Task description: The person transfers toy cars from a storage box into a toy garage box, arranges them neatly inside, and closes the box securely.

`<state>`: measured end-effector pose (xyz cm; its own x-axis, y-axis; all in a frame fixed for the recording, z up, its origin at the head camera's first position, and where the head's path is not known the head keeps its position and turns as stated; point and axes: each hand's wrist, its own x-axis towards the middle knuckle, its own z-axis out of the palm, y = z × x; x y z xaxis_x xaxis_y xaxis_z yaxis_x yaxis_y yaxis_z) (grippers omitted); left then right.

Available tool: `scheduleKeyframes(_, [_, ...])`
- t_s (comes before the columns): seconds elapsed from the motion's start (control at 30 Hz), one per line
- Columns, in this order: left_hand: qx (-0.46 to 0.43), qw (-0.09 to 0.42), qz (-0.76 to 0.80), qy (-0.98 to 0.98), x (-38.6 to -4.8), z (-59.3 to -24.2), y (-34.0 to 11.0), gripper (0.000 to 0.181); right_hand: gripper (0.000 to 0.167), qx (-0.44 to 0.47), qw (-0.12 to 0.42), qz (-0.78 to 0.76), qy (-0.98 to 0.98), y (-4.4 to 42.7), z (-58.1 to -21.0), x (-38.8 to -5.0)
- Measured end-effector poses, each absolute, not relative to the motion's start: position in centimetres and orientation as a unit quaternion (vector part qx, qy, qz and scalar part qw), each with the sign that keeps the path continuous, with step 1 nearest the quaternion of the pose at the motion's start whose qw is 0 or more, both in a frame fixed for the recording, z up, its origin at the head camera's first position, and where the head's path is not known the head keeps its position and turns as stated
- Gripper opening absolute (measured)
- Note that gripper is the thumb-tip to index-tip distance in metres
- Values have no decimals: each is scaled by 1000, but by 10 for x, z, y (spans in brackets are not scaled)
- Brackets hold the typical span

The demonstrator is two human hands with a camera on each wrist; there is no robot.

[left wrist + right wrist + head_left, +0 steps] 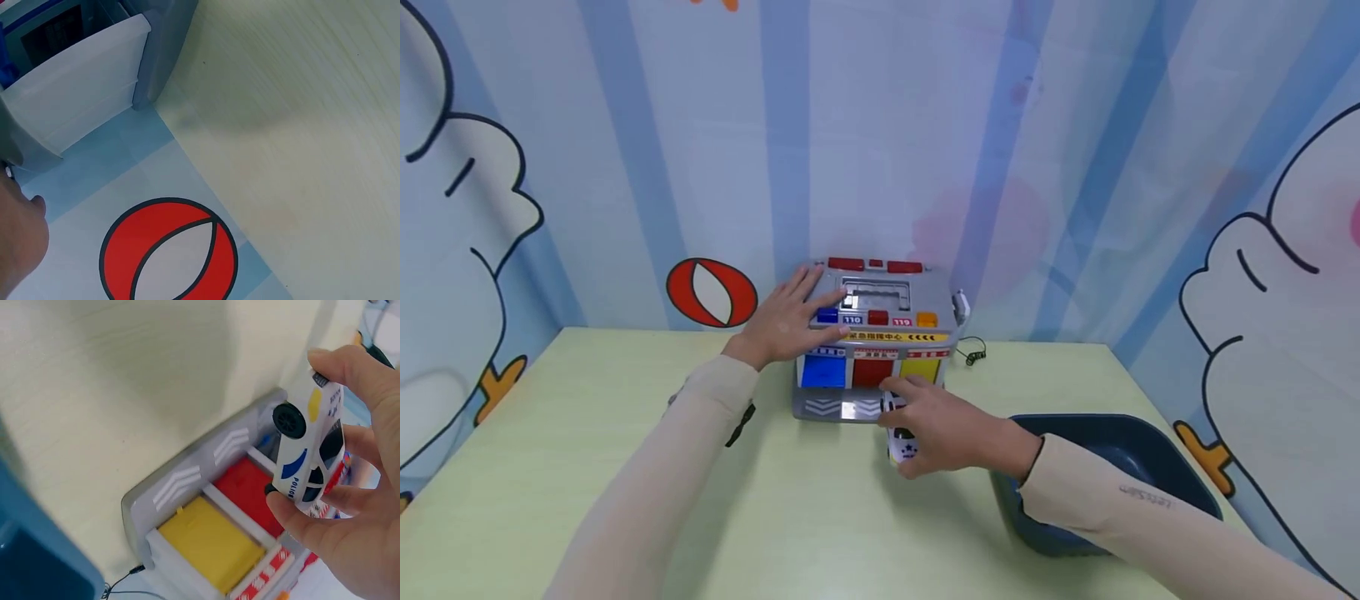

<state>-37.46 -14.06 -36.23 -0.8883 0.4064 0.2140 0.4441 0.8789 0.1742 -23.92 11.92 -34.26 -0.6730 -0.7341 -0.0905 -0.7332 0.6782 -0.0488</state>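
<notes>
A grey toy emergency station (880, 329) with blue, red and yellow doors stands against the back curtain. My left hand (786, 321) rests on its top left side, fingers spread toward the blue button. In the left wrist view, part of that hand (22, 234) shows beside the station's white and grey side wall (81, 81). My right hand (943, 427) holds a white toy police car (306, 444) by its ends, between thumb and fingers. The car is in front of the station's grey ramp (820, 407), near the red door (247, 490) and yellow door (212, 540).
A dark blue plastic bin (1120, 425) stands on the right of the pale table (820, 517), beneath my right forearm. A thin black cable (974, 354) lies at the station's right. Behind everything hangs a blue-striped cartoon curtain (880, 125).
</notes>
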Motion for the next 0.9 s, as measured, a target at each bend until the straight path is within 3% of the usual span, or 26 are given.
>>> scheduleKeyframes(0.6, [-215,88,-106,-967,-374,-362,-142,77,53,-422,52,37,904,75,-371,-249])
scheduleKeyframes(0.9, [-218,87,-112,-966,-374,-362,-141,79,57,-417,83,42,904,58,-382,-257])
